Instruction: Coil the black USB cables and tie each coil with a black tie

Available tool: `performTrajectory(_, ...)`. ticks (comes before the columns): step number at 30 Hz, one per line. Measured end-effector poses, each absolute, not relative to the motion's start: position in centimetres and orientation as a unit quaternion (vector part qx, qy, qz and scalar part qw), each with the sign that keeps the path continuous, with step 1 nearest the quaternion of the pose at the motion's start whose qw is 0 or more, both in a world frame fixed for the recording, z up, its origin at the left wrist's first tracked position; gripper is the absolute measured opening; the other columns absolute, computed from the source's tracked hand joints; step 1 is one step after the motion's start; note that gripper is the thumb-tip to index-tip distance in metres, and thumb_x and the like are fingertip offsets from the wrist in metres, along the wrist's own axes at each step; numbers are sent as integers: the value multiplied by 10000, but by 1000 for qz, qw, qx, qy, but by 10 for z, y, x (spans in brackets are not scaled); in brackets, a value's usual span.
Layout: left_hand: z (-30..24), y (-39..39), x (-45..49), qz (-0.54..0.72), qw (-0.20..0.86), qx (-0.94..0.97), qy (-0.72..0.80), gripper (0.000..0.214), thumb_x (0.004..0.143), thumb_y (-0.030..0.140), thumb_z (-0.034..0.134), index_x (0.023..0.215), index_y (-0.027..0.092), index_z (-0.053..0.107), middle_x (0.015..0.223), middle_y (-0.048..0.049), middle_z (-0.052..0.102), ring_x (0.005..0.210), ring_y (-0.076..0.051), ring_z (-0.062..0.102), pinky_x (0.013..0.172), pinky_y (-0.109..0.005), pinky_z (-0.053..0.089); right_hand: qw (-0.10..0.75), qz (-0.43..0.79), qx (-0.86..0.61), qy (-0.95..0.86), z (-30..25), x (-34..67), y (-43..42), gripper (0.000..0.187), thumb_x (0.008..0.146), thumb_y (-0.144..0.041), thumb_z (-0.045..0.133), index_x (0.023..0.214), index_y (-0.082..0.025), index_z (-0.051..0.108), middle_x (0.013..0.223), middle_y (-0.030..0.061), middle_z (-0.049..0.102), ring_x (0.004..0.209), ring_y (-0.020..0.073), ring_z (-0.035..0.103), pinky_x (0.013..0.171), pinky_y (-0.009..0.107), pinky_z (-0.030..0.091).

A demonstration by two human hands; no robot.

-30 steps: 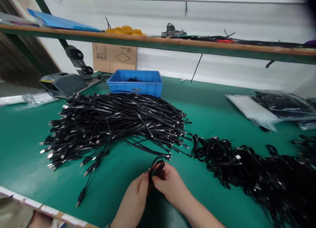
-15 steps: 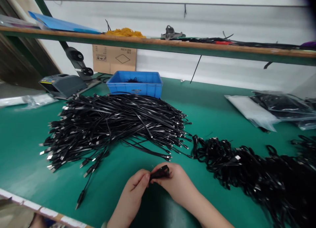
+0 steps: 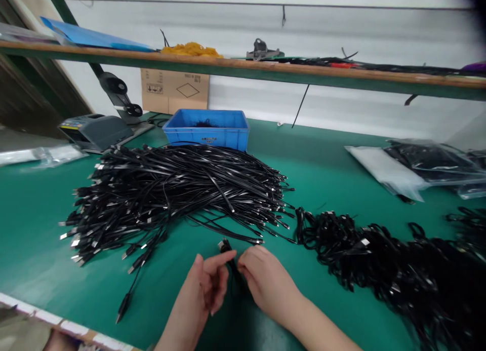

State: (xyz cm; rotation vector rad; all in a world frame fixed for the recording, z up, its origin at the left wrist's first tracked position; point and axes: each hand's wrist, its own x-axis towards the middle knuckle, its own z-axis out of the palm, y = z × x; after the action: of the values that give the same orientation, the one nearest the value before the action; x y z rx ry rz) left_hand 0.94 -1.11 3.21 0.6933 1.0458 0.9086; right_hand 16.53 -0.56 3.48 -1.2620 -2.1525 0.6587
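Green bench [image 3: 334,158] | left hand [image 3: 205,290] pinches, right hand [image 3: 266,280] grips coiled black cable [image 3: 227,248] | blue bin [image 3: 207,134] label unreadable

Soft, even white light on our green-topped workbench [image 3: 334,153], faint shadows only, small glints on the metal plugs of the loose black cable heap [image 3: 170,184], dark vignette top right, left edge smeared

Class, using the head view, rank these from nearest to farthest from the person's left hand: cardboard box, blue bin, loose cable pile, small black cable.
1. small black cable: right by the left hand, between both hands.
2. loose cable pile: just beyond, mid-table.
3. blue bin: behind the pile.
4. cardboard box: farthest, by the wall under the shelf.
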Motion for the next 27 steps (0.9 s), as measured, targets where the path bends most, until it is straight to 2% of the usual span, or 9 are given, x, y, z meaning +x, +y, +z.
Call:
performTrajectory(6, 25, -12, 8, 290, 710, 448, 460, 288, 739, 341, 484, 626, 136, 651, 456, 57, 325, 400, -63, 247, 390, -207, 155, 373, 335, -509, -699, 41, 166, -4, 169, 796, -72, 436, 712, -195, 517, 725, 7, 530, 721, 146, 484, 664, 245, 385)
performTrajectory(9, 27, -14, 11, 329, 666, 499, 446, 232, 685, 233, 503, 781, 158, 701, 579, 32, 391, 482, -84, 345, 436, -198, 266, 358, 363, -535, -674, 36, 167, -3, 162, 760, -71, 450, 672, -191, 515, 705, 4, 514, 711, 150, 469, 662, 256, 365)
performTrajectory(12, 29, -8, 8, 385, 503, 581, 511, 400, 643, 125, 492, 969, 243, 692, 785, -9, 455, 723, -147, 479, 668, -253, 411, 348, 484, -517, -614, 34, 166, -5, 108, 710, -109, 482, 639, -189, 496, 627, -28, 454, 625, 126, 413, 591, 234, 333)
performTrajectory(15, 27, -2, 7, 377, 432, 611, 546, 406, 612, 101, 536, 946, 269, 693, 1020, -45, 477, 968, -208, 473, 872, -322, 380, 375, 597, -476, -526, 35, 166, -7, 67, 692, -188, 510, 636, -188, 473, 581, -49, 386, 563, 105, 348, 529, 213, 291)
performTrajectory(17, 21, -5, 9, 369, 490, 590, 525, 265, 640, 155, 597, 872, 240, 692, 1049, -53, 523, 995, -218, 478, 886, -316, 373, 408, 601, -462, -508, 36, 167, -7, 78, 697, -219, 529, 643, -187, 482, 591, -47, 397, 567, 104, 358, 528, 210, 295)
performTrajectory(19, 14, -12, 14, 357, 632, 518, 452, 136, 716, 306, 607, 776, 195, 658, 832, -44, 600, 794, -178, 540, 740, -271, 424, 442, 554, -464, -531, 37, 168, -8, 88, 722, -223, 538, 649, -190, 503, 626, -32, 449, 610, 115, 413, 574, 220, 333)
performTrajectory(23, -1, -30, 28, 296, 909, 238, 174, 433, 757, 584, 476, 583, 187, 491, 376, 74, 332, 329, -68, 283, 382, -186, 267, 492, 584, -426, -486, 39, 161, -13, 151, 743, -307, 595, 671, -205, 510, 723, -1, 559, 754, 151, 541, 734, 270, 407)
performTrajectory(25, -6, -33, 33, 258, 948, 166, 88, 438, 759, 573, 478, 551, 189, 453, 346, 87, 283, 294, -55, 222, 348, -180, 208, 488, 676, -377, -404, 39, 157, -17, 240, 693, -367, 663, 689, -209, 482, 692, -5, 590, 744, 160, 589, 740, 292, 433)
performTrajectory(27, -7, -33, 38, 251, 944, 184, 106, 436, 770, 567, 472, 603, 166, 516, 366, 62, 374, 303, -57, 285, 358, -180, 222, 480, 722, -350, -355, 39, 161, -18, 322, 629, -365, 727, 732, -215, 461, 667, -15, 614, 645, 154, 607, 665, 292, 456)
